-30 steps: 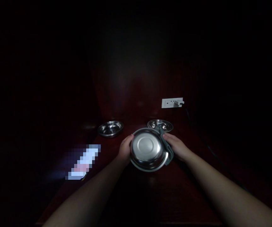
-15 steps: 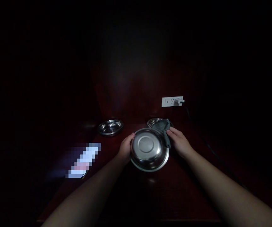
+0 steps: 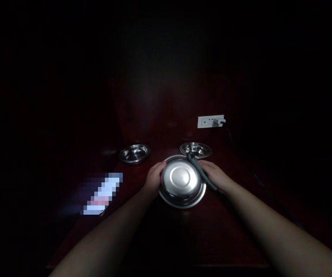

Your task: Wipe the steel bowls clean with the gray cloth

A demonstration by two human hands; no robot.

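Observation:
A shiny steel bowl [image 3: 180, 181] is held up over the dark red table with its round base turned toward me. My left hand [image 3: 154, 179] grips its left rim, thumb on the near side and the other fingers hidden behind it. At the bowl's right edge, my right hand [image 3: 214, 175] is closed on a dark grey-green cloth [image 3: 202, 171], which lies folded along the rim. The fingertips of that hand are partly covered by the cloth.
Behind the held bowl, a steel dish [image 3: 135, 154] stands at the left and another [image 3: 196, 149] at the right. A lit, blurred-out phone-like screen [image 3: 104, 196] lies at left. The wall socket [image 3: 210, 121] has a plug and dark cable [image 3: 258, 179].
My right hand has moved slightly left and brought the cloth down along the bowl's right rim, uncovering the right-hand dish behind. The bowl's base has tilted slightly; my left hand keeps its grip.

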